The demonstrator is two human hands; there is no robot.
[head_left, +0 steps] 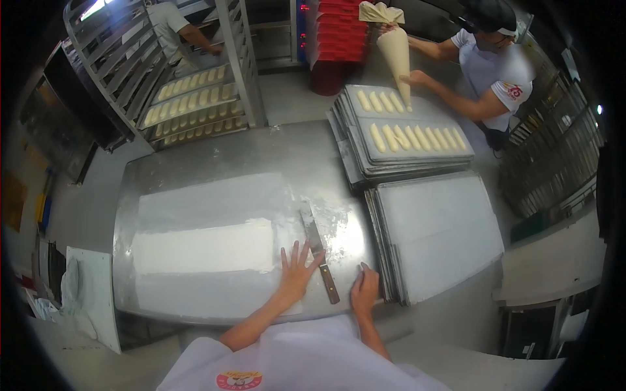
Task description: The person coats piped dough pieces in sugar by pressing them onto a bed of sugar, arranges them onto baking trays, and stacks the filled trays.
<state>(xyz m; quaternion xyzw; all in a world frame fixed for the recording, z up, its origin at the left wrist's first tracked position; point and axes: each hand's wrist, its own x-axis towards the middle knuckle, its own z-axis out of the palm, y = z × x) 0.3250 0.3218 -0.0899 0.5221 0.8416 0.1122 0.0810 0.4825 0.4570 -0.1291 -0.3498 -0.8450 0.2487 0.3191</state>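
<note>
My left hand (pixel 297 274) lies with fingers spread on the steel table (pixel 261 146), at the right edge of the lined paper and touching or close beside a long spatula. The spatula (pixel 328 280) has a wooden handle and rests flat between my hands. To its right, my right hand (pixel 365 287) is closed at the table's edge by the stacked trays; whether it holds anything is hidden. A flat white rectangular layer (pixel 205 247) is spread on pale paper (pixel 208 199) at the left. White smears surround the spatula's blade.
Lined trays (pixel 440 228) are stacked at the right. Behind them, a co-worker (pixel 486 78) holds a piping bag (pixel 394 58) over a tray of piped strips (pixel 417 138). A rack (pixel 244 65) with filled trays stands at the back left, near another person (pixel 166 29).
</note>
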